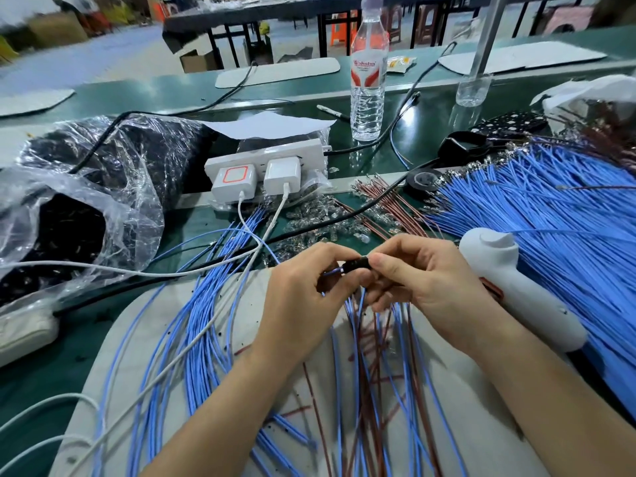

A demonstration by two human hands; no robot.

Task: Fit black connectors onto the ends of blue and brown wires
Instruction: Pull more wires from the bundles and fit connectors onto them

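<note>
My left hand [303, 297] pinches the end of a blue wire [332, 272] just left of a small black connector [358, 263]. My right hand [423, 280] grips that connector between thumb and fingers. Both hands meet above a pale work mat [481, 425]. A bunch of blue and brown wires [371, 366] hangs down from under my hands across the mat. A large fan of blue wires [557, 208] lies at the right, and loose brown wires [389, 204] lie behind my hands. Clear bags of black connectors [86, 215] sit at the left.
A white power strip [265, 156] with two chargers stands behind the hands, white cables trailing left. A white glue gun [516, 287] lies right of my right hand. A water bottle [368, 80], a black tape roll [425, 179] and small clear bulbs [309, 218] sit on the green table.
</note>
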